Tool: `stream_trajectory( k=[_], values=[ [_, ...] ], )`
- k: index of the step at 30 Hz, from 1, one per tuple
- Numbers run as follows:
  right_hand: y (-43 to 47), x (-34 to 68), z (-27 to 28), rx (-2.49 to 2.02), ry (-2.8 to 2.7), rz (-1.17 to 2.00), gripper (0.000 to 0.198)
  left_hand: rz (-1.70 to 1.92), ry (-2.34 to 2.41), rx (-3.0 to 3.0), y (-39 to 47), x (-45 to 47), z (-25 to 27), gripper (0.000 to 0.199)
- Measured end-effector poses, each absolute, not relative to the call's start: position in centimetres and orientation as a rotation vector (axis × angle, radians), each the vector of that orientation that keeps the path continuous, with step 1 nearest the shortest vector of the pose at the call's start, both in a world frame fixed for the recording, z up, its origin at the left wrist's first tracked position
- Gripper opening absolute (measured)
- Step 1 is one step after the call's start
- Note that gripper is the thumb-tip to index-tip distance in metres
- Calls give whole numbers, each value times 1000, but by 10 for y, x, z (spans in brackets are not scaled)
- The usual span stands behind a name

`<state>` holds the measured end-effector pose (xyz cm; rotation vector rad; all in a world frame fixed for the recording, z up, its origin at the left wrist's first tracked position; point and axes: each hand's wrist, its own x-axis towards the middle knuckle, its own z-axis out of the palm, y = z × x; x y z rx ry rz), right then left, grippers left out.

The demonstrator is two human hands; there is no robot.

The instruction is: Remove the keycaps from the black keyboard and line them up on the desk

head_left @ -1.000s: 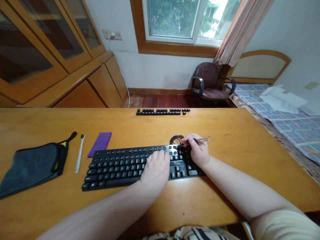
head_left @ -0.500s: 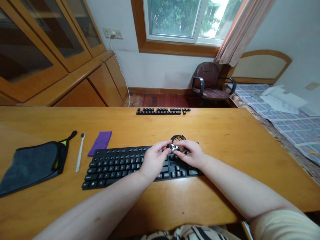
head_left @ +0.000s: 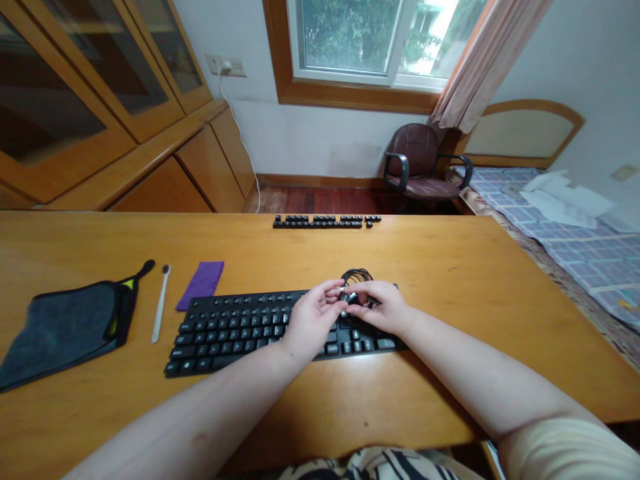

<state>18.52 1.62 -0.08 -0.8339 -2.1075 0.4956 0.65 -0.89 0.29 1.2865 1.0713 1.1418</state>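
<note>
My left hand (head_left: 311, 321) and my right hand (head_left: 384, 308) meet above the right part of a black keyboard (head_left: 233, 333). Pinched between the fingertips of both is a small silver-and-black piece (head_left: 349, 297), mostly covered, its kind too small to make out. Under the hands part of the keyboard is hidden. Along its upper edge the top row of keys looks to be off. Behind my fingers lies a coiled black cable (head_left: 357, 273). A row of loose black keycaps (head_left: 317, 225) is lined up at the far edge of the desk.
To the left lie a purple cloth (head_left: 203, 283), a white toothbrush (head_left: 161, 303) with dark bristles, and a grey cleaning mitt (head_left: 65, 327) with black trim. The wooden desk (head_left: 480, 293) ends at the right beside a bed. Beyond it stands an office chair (head_left: 417, 160).
My fingers have shifted slightly around the small piece, so less of its silver surface shows. The keyboard and other things on the desk stay where they were.
</note>
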Motion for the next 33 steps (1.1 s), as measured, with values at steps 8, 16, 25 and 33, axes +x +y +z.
stream_trajectory(
  k=[8, 16, 25, 33],
  values=[
    [14, 182, 2, -911, -2045, 454, 19, 1183, 1067, 1305, -10, 4, 4, 20],
    [16, 185, 3, -837, -2083, 440, 21, 1228, 1047, 1190, -9, 7, 3, 19],
    [18, 186, 15, -1190, -1752, 613, 28, 1171, 995, 1217, -12, 7, 5, 23],
    [136, 250, 3, -1907, -1595, 387, 31, 1136, 1086, 1407, -14, 5, 8, 20]
  ],
)
